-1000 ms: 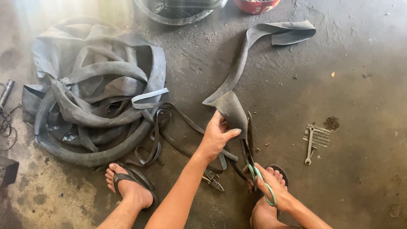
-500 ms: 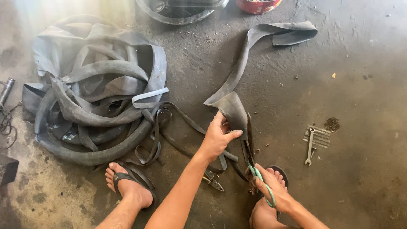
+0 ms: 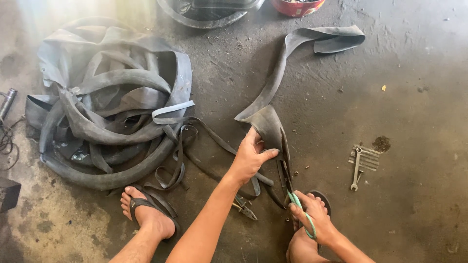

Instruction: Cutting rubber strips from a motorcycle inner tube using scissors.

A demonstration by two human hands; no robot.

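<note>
Mid-cut: left hand (image 3: pixel 251 158) pinches rubber strip (image 3: pixel 273 97) taut; right hand (image 3: pixel 309 219) grips green-handled scissors (image 3: pixel 292 190). Next likely calls for steady tension.

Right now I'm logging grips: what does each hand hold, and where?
Left hand pinches the rubber strip at its folded near end; right hand grips scissors by their green handles.

A long grey rubber strip (image 3: pixel 273 102) trails across the floor, near end lifted, seemingly between green-handled scissors (image 3: pixel 298 204).
</note>
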